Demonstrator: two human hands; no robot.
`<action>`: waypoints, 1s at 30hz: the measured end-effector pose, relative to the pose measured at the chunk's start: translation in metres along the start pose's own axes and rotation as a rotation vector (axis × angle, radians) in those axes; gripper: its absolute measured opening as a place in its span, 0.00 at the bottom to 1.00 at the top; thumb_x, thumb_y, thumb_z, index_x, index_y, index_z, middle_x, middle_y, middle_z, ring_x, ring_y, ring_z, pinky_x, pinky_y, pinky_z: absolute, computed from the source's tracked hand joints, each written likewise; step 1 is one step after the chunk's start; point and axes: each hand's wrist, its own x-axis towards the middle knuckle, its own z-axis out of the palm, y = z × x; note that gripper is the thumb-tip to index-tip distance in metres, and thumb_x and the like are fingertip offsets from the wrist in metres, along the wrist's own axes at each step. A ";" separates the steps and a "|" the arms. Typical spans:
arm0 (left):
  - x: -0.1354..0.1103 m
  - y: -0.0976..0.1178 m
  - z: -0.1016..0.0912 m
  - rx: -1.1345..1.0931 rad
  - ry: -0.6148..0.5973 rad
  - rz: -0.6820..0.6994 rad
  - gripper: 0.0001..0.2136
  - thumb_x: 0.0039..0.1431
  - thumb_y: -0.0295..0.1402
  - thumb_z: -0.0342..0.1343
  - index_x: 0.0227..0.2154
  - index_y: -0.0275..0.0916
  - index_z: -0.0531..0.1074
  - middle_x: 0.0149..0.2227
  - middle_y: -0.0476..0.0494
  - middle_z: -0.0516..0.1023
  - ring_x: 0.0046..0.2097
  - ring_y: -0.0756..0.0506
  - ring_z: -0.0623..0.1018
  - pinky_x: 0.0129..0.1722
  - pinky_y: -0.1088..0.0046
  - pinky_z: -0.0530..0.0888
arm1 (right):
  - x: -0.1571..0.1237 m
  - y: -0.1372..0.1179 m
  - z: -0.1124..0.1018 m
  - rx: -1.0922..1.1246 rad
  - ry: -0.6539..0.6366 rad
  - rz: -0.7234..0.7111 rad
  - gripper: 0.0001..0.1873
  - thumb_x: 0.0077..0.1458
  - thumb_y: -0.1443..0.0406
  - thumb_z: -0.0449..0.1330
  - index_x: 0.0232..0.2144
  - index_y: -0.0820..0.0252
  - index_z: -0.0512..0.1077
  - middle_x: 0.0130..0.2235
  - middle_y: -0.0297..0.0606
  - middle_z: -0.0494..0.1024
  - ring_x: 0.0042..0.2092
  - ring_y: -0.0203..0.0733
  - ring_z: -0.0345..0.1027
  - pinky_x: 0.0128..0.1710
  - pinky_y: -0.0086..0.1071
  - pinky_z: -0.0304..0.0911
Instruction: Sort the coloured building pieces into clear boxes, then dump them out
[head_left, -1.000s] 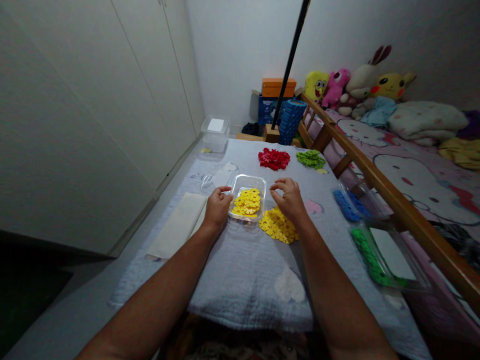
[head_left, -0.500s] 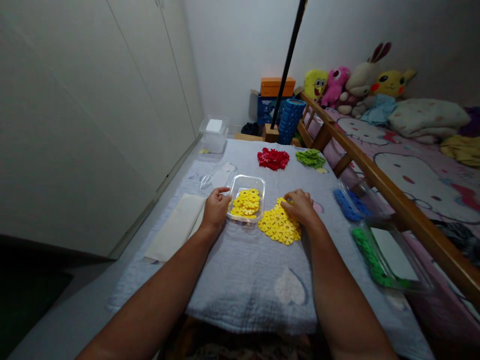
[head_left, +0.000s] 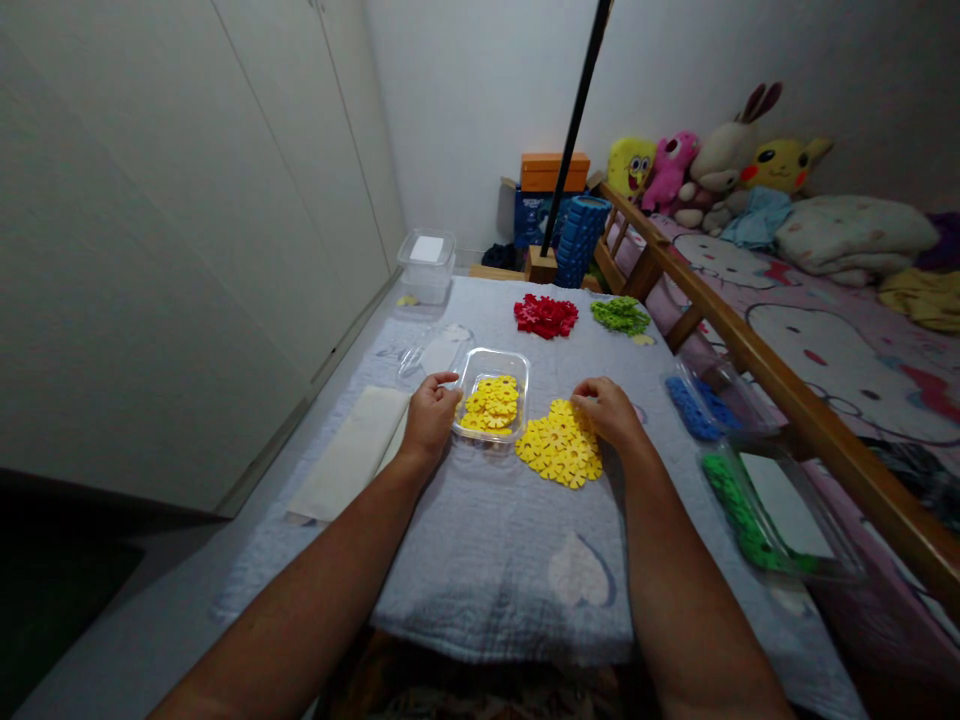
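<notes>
So the left hand (head_left: 430,420) has a clear tub (head_left: 495,354) by its left edge, thumb and fingers on the rim. The tub sits upright about mid-table on a pale blue cloth (head_left: 499,560), with some yellow flower pieces (head_left: 493,404) lying inside, bunched up more toward the near end.

Just right of the tub there's a loose yellow pile (head_left: 557,448) of the same kind of pieces, right on the cloth. The right hand (head_left: 609,412) is at the far right edge of that pile, fingers curled in and tips down by the pieces. Can't tell if it's actually pinching one, the fingers hide it.

Around them: a clear lid (head_left: 433,352) lies flat behind the left hand, and a folded cream sheet (head_left: 351,452) is left of it. Further back you've got a red pile (head_left: 546,316) and a light green pile (head_left: 620,315), plus a blue-filled tub (head_left: 703,405) and a green-filled tub (head_left: 750,510) along the right side.
</notes>
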 end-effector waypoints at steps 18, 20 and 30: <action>-0.002 0.001 0.000 0.007 0.001 0.002 0.19 0.46 0.38 0.61 0.42 0.37 0.74 0.20 0.60 0.57 0.22 0.52 0.58 0.24 0.75 0.55 | -0.020 -0.080 0.024 0.566 0.189 -0.054 0.11 0.53 0.55 0.60 0.30 0.56 0.73 0.32 0.35 0.78 0.35 0.41 0.70 0.39 0.34 0.65; -0.001 0.001 0.000 0.005 -0.001 -0.002 0.19 0.45 0.38 0.61 0.42 0.37 0.74 0.20 0.60 0.57 0.22 0.52 0.58 0.24 0.75 0.55 | -0.022 -0.091 0.033 0.550 0.180 -0.089 0.10 0.54 0.56 0.59 0.30 0.56 0.72 0.31 0.35 0.78 0.36 0.42 0.70 0.40 0.35 0.65; 0.003 -0.006 -0.001 0.006 -0.005 0.008 0.18 0.46 0.37 0.62 0.41 0.38 0.74 0.20 0.60 0.58 0.22 0.52 0.59 0.25 0.77 0.56 | -0.021 -0.106 0.051 0.173 0.205 -0.114 0.06 0.57 0.66 0.59 0.34 0.53 0.76 0.37 0.37 0.83 0.46 0.49 0.70 0.55 0.45 0.59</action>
